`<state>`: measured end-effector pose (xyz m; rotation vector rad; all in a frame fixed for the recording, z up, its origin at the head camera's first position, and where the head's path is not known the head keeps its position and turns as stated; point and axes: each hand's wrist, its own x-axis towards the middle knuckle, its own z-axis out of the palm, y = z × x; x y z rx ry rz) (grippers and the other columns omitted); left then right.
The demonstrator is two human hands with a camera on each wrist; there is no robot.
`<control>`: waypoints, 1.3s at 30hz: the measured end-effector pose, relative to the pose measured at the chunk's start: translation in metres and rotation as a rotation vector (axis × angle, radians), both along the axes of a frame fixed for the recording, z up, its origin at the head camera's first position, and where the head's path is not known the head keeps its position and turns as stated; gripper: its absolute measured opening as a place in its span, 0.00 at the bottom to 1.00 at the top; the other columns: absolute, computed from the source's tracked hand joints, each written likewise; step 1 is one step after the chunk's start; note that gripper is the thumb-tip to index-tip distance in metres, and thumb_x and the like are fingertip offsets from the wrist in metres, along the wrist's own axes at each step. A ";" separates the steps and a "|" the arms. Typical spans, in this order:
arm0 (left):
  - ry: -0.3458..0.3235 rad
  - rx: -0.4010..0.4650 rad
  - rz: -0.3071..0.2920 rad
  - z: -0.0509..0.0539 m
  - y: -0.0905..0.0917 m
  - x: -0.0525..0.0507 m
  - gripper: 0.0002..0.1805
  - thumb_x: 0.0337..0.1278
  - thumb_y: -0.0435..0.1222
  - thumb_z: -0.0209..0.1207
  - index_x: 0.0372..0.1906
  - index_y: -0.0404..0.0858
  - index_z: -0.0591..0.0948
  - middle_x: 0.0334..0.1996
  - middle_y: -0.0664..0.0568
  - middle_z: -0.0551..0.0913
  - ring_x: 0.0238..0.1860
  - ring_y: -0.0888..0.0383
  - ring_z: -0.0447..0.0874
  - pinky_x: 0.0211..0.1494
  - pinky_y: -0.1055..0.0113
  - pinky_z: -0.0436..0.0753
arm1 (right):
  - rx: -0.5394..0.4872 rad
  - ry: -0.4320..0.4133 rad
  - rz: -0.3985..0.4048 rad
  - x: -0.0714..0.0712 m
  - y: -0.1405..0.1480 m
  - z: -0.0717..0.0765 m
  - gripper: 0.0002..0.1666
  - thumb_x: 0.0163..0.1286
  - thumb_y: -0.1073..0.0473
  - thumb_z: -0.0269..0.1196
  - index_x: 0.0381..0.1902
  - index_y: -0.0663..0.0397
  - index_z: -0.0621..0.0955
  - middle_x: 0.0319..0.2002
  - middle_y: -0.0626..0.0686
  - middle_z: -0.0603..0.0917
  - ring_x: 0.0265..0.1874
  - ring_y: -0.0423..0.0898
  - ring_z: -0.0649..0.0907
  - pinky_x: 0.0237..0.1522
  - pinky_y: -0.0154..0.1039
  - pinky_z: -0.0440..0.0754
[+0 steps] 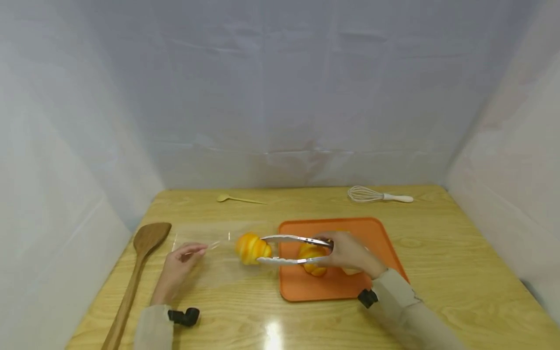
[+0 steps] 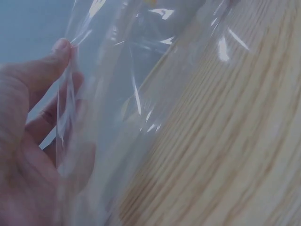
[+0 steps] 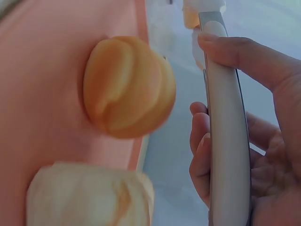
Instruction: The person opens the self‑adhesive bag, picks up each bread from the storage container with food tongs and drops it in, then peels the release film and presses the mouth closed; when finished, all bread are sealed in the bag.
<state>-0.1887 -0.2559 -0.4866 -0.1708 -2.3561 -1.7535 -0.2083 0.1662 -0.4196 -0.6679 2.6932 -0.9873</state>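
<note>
My left hand (image 1: 178, 266) pinches the edge of a clear plastic bag (image 2: 136, 99) between thumb and fingers; the film hangs in front of the other fingers. My right hand (image 1: 350, 253) grips metal tongs (image 3: 228, 127), which point left. Between their tips is an orange-yellow croissant (image 1: 248, 249), at the bag in the head view; I cannot tell how much of it is inside. Under the tongs, a second croissant (image 3: 127, 87) lies on an orange tray (image 1: 306, 291). A pale bread piece (image 3: 89, 197) sits beside it, mostly hidden by my right hand in the head view.
On the left lies a long wooden spatula (image 1: 139, 262). Along the back of the table (image 1: 459, 272) are a small yellow spoon (image 1: 240, 199) and a whisk (image 1: 372, 195) with a white handle. Pale sheeting (image 1: 297, 97) surrounds the back and sides.
</note>
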 end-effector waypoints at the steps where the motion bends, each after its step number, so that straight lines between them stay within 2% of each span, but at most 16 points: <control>1: 0.003 0.001 -0.002 0.000 0.000 0.000 0.13 0.64 0.32 0.60 0.47 0.25 0.82 0.40 0.72 0.81 0.45 0.77 0.77 0.52 0.86 0.74 | 0.000 0.010 0.012 -0.002 -0.004 -0.001 0.32 0.56 0.47 0.74 0.57 0.49 0.81 0.36 0.48 0.85 0.28 0.39 0.77 0.29 0.34 0.76; 4: 0.013 0.001 -0.008 0.001 0.001 0.000 0.13 0.64 0.32 0.61 0.46 0.25 0.82 0.40 0.72 0.81 0.44 0.76 0.77 0.51 0.85 0.76 | -0.004 0.033 0.049 -0.006 -0.016 -0.002 0.32 0.54 0.52 0.76 0.57 0.52 0.81 0.46 0.50 0.86 0.35 0.40 0.81 0.37 0.35 0.80; 6: 0.020 0.000 -0.021 0.001 0.001 -0.001 0.13 0.64 0.32 0.60 0.46 0.25 0.82 0.40 0.72 0.81 0.43 0.75 0.78 0.48 0.83 0.78 | -0.014 0.040 0.075 -0.010 -0.024 -0.003 0.32 0.53 0.56 0.76 0.56 0.54 0.81 0.46 0.52 0.87 0.34 0.42 0.80 0.36 0.36 0.80; 11: 0.056 -0.014 -0.043 0.001 0.000 -0.002 0.09 0.65 0.31 0.59 0.44 0.31 0.85 0.42 0.66 0.82 0.44 0.74 0.79 0.46 0.81 0.80 | 0.021 0.090 0.129 -0.015 -0.044 -0.005 0.31 0.51 0.54 0.77 0.54 0.54 0.83 0.46 0.53 0.87 0.33 0.44 0.81 0.35 0.35 0.79; 15: 0.071 0.002 -0.053 0.001 -0.001 -0.004 0.07 0.64 0.30 0.60 0.42 0.33 0.86 0.42 0.64 0.83 0.45 0.75 0.78 0.49 0.84 0.78 | 0.042 0.098 0.157 -0.016 -0.053 -0.007 0.31 0.50 0.54 0.78 0.52 0.55 0.83 0.43 0.53 0.88 0.33 0.44 0.81 0.35 0.36 0.80; 20: 0.051 0.053 -0.064 0.003 -0.003 -0.003 0.09 0.64 0.28 0.59 0.43 0.24 0.83 0.41 0.70 0.82 0.46 0.75 0.79 0.51 0.84 0.78 | 0.056 0.046 0.129 -0.017 -0.054 -0.008 0.32 0.50 0.57 0.77 0.55 0.56 0.82 0.45 0.55 0.87 0.38 0.48 0.83 0.39 0.42 0.82; 25: 0.035 0.073 -0.054 0.006 -0.004 -0.001 0.15 0.65 0.29 0.58 0.45 0.17 0.80 0.41 0.70 0.82 0.46 0.74 0.79 0.51 0.83 0.78 | 0.093 0.058 0.112 -0.017 -0.054 -0.007 0.31 0.52 0.56 0.77 0.55 0.55 0.82 0.46 0.54 0.87 0.37 0.46 0.82 0.39 0.43 0.82; 31: 0.077 -0.015 -0.043 0.005 -0.002 -0.005 0.11 0.64 0.28 0.59 0.43 0.20 0.83 0.40 0.73 0.81 0.46 0.76 0.77 0.53 0.86 0.75 | 0.079 0.092 0.123 -0.019 -0.063 -0.005 0.30 0.52 0.54 0.76 0.54 0.54 0.82 0.42 0.53 0.87 0.29 0.41 0.77 0.32 0.38 0.77; 35: 0.086 -0.031 -0.039 0.005 0.001 -0.005 0.11 0.64 0.29 0.59 0.43 0.22 0.84 0.40 0.71 0.81 0.46 0.76 0.77 0.52 0.85 0.76 | 0.067 0.100 0.127 -0.020 -0.071 -0.005 0.29 0.52 0.53 0.76 0.52 0.54 0.82 0.43 0.53 0.87 0.30 0.43 0.78 0.33 0.38 0.78; 39: 0.066 -0.045 -0.009 0.007 0.002 -0.004 0.12 0.64 0.30 0.60 0.43 0.23 0.84 0.40 0.72 0.80 0.46 0.77 0.77 0.51 0.86 0.76 | 0.089 0.096 0.113 -0.020 -0.076 -0.005 0.31 0.52 0.53 0.76 0.54 0.55 0.82 0.47 0.53 0.87 0.37 0.46 0.82 0.39 0.41 0.81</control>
